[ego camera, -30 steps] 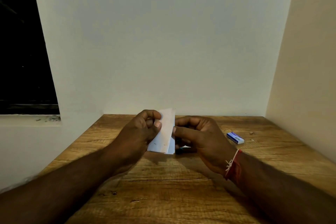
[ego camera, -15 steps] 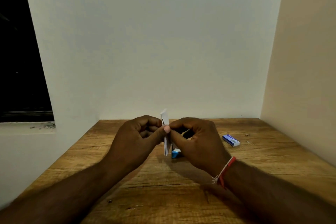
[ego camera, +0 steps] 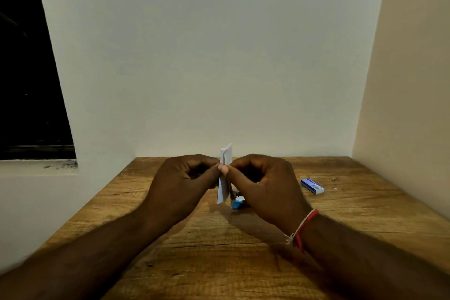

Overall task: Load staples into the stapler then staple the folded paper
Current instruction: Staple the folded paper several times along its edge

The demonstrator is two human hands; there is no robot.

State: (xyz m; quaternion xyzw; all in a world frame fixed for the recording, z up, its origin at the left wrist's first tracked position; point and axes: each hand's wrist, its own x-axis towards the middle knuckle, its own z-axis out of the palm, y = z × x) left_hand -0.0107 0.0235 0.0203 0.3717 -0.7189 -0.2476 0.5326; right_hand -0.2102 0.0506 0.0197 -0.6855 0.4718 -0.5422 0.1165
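Nearest the camera, 2 bare forearms reach over the wooden bench, the right one with a red thread at the wrist. The left hand and right hand meet at mid-bench. The fingers of both are curled, and each hand's thumb and forefinger clamp the folded paper from its own side. The paper is held upright and nearly edge-on, clear of the bench.

Just behind it, partly hidden by the right hand, the blue stapler lies on the bench, untouched.

This looks like the paper being squared up for stapling. Whether the stapler is already loaded cannot be told, as its staple channel is out of sight. The next move likely calls for 1 hand to keep the pinch while the other takes up the stapler and guides the paper's edge into its mouth.

Further right lies 1 small blue staple box; it appears closed, its contents unseen. Beyond stands a plain wall.
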